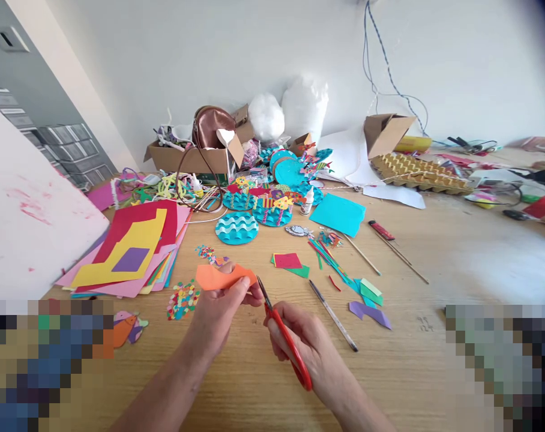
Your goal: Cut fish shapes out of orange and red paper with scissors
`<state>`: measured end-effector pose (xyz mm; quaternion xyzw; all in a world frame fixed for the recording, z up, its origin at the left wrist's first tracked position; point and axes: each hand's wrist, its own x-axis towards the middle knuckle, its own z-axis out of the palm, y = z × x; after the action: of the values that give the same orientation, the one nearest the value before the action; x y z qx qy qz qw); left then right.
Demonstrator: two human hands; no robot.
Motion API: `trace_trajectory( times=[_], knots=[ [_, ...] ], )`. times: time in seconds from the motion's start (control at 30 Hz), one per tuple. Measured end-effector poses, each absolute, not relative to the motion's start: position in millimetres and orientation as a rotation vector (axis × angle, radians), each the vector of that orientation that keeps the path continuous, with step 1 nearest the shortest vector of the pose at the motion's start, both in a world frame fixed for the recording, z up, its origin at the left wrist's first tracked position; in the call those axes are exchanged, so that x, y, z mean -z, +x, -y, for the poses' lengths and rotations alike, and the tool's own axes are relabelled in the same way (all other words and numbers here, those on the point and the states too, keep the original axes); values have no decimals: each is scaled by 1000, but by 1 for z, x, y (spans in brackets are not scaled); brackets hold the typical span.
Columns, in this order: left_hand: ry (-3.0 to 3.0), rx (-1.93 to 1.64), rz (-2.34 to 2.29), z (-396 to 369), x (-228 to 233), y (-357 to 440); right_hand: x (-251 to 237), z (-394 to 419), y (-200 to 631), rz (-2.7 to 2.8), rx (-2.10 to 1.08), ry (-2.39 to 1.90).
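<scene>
The left hand (221,312) pinched an orange paper piece (225,278) just above the wooden table (416,360); the right hand (306,345) gripped red-handled scissors (285,336), blades nearly closed, tips at the paper's right edge. Confetti dots (183,300) lay left, a pencil (333,315) right

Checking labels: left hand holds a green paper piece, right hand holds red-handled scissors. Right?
Not quite. The head view shows the paper piece in the left hand is orange, not green. The right hand does hold the red-handled scissors.
</scene>
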<state>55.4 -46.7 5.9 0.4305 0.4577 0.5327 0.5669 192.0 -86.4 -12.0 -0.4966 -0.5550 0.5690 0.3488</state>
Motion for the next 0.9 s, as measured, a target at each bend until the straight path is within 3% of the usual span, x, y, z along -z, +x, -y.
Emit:
trace_trajectory(
  times=[0.9],
  knots=[
    [845, -1275, -1004, 47, 4, 60, 17, 84, 191, 1443, -1402, -1340]
  ],
)
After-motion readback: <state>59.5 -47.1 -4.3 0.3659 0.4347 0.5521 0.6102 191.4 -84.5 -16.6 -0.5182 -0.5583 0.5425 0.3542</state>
